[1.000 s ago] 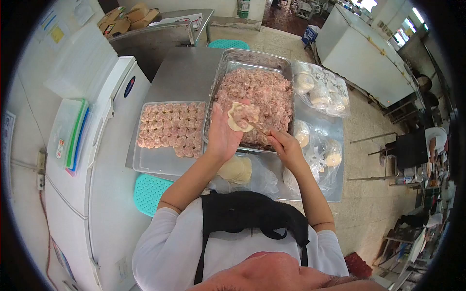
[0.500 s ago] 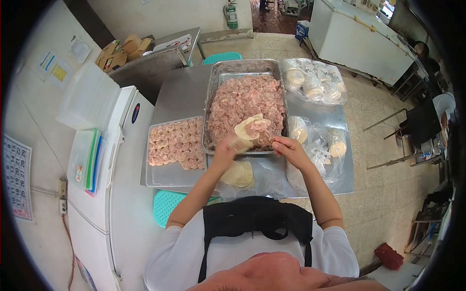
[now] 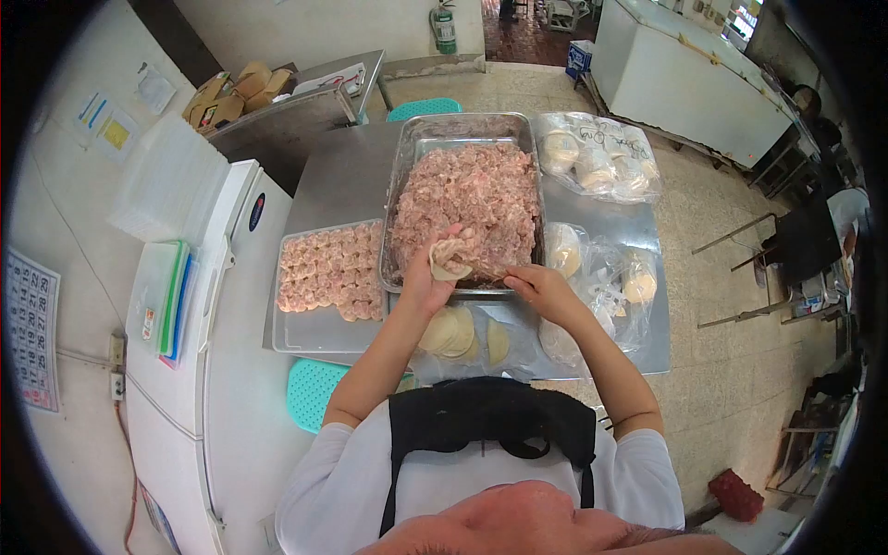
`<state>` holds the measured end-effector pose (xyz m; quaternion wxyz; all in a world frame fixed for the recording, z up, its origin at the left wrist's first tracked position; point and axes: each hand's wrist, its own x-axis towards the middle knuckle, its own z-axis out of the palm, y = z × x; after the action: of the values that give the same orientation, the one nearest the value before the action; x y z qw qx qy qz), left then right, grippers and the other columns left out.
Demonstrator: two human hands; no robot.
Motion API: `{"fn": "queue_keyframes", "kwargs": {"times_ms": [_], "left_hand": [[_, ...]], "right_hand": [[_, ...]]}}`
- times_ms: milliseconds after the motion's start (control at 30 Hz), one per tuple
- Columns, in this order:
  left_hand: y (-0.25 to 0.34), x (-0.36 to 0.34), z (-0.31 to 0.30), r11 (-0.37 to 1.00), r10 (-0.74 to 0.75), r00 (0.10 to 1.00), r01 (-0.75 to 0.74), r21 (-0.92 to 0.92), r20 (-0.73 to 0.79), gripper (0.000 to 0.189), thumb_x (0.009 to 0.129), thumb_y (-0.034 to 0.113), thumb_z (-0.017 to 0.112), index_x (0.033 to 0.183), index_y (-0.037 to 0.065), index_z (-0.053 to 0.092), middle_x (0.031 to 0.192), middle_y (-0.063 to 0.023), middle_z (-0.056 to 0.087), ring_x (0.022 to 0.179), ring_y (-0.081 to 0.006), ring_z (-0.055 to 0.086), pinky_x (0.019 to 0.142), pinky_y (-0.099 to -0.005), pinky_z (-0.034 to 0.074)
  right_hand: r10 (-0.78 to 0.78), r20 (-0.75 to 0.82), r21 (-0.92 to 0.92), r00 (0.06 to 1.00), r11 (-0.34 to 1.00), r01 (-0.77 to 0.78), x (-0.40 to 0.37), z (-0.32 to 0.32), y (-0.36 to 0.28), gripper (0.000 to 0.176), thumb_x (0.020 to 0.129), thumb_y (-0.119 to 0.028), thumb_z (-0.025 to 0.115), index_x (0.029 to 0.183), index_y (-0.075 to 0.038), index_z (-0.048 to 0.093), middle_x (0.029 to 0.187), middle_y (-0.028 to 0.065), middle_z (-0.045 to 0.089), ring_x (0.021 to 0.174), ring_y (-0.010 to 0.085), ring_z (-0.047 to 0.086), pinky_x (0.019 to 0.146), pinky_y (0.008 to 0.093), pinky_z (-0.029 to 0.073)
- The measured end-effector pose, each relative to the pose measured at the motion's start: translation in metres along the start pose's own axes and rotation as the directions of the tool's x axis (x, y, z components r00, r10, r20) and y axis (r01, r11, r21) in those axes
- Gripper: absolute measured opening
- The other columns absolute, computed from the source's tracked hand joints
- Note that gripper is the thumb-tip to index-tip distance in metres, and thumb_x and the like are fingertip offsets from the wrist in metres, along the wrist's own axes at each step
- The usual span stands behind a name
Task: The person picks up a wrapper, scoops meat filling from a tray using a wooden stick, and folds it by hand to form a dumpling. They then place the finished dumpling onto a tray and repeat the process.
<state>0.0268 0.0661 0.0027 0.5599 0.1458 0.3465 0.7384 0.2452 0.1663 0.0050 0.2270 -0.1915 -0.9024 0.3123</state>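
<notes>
Head view: left hand (image 3: 425,280) is cupped around one round wrapper (image 3: 450,260) with a lump of filling on it, held over the near edge of the one metal tray (image 3: 408,162) of minced meat (image 3: 467,190). Right hand (image 3: 543,289) sits just beside that near rim, fingers curled in; whether they pinch anything cannot be told. Nearer the body lie one stack of wrappers (image 3: 447,331) and one single wrapper (image 3: 498,341) just beside it. Left of the metal tray, one clear tray (image 3: 310,331) holds several rows of folded dumplings (image 3: 333,266), too small to count. One teal stool (image 3: 423,108) stands at the far end of the steel table (image 3: 342,176), a second stool (image 3: 314,388) at the near end
</notes>
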Motion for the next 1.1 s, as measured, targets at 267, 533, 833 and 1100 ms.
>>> {"fn": "queue_keyframes", "kwargs": {"times_ms": [267, 533, 833, 1100], "left_hand": [[0.011, -0.001, 0.006, 0.949, -0.059, 0.996, 0.033, -0.314, -0.072, 0.051, 0.1, 0.044, 0.041, 0.125, 0.001, 0.051, 0.12, -0.0154, 0.058, 0.112, -0.0318, 0.057, 0.097, -0.049, 0.047], [0.025, 0.017, -0.028, 0.952, -0.008, 0.967, -0.072, -0.298, -0.256, 0.052, 0.098, 0.046, 0.045, 0.122, 0.001, 0.05, 0.112, -0.0121, 0.059, 0.105, -0.0304, 0.059, 0.093, -0.046, 0.049], [0.015, 0.016, -0.039, 0.94, -0.095, 0.983, 0.036, -0.341, -0.159, 0.056, 0.097, 0.054, 0.043, 0.117, 0.003, 0.053, 0.11, -0.0112, 0.059, 0.1, -0.0279, 0.059, 0.091, -0.0434, 0.049], [0.032, 0.007, -0.004, 0.946, -0.092, 0.984, 0.039, -0.323, -0.151, 0.061, 0.093, 0.057, 0.048, 0.116, 0.002, 0.055, 0.121, -0.0204, 0.057, 0.11, -0.0362, 0.055, 0.101, -0.0506, 0.043]], "right_hand": [[0.069, 0.027, -0.484, 0.997, 0.874, -0.047, 0.015, -0.001, -0.037, 0.026, 0.093, -0.03, 0.056, 0.111, -0.013, 0.063, 0.083, 0.0099, 0.064, 0.072, 0.0291, 0.066, 0.059, 0.0411, 0.053], [0.133, 0.151, -0.588, 0.979, 0.809, -0.019, 0.035, -0.03, -0.066, 0.022, 0.092, -0.026, 0.058, 0.109, -0.013, 0.063, 0.08, 0.0099, 0.062, 0.072, 0.0286, 0.065, 0.059, 0.0405, 0.051], [0.317, 0.114, -0.58, 0.942, 0.791, -0.196, 0.027, 0.002, 0.001, 0.02, 0.093, -0.024, 0.056, 0.107, -0.011, 0.062, 0.083, 0.0119, 0.064, 0.076, 0.0312, 0.065, 0.063, 0.0424, 0.052], [0.066, 0.109, -0.469, 0.992, 0.883, -0.008, 0.021, 0.005, -0.038, 0.022, 0.093, -0.025, 0.054, 0.11, -0.011, 0.057, 0.08, 0.0148, 0.062, 0.067, 0.0336, 0.065, 0.056, 0.0426, 0.052]]}}
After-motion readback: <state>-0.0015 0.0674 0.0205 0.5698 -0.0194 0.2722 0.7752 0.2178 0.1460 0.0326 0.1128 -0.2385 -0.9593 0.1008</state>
